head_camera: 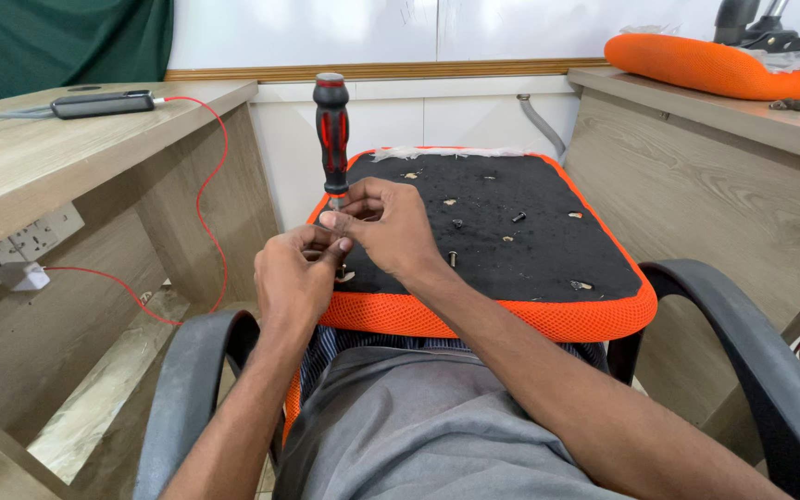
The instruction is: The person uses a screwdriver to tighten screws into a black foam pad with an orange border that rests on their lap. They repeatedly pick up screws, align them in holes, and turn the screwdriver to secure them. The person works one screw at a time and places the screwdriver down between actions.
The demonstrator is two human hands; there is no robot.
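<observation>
While you sit with the seat cushion across your lap, the scene reads like this:

Screwdriver [331, 132]: it stands upright, long axis running 12 to 6 o'clock, black-and-red handle at the top and tip down at the near left corner of the cushion, right at your fingers.
Right hand [389, 228]: it reaches in from 5 o'clock, and its fingers are curled and pinched around the lower shaft just under the handle; it is the hand nearer to the tool.
Left hand [294, 278]: it comes up from 7 o'clock, sits just below and left of the right hand and touches it; the fingertips are pinched together on something small at the tip, too small for you to tell what.
Seat cushion [511, 250]: its black underside faces up inside an orange mesh border [474, 319], and it stretches away from your hands toward 1 and 2 o'clock.
Loose screws [483, 227]: they lie scattered on the black surface, well apart from your hands at 2 o'clock.
Labels and signs: none show on the tool or the cushion.
Wall sockets [25, 243]: a white plate sits at 9 o'clock, with a red cable [210, 167] running up to a dark device on the desk.
Second orange cushion [715, 67]: it lies on the desk at 1 o'clock.
</observation>
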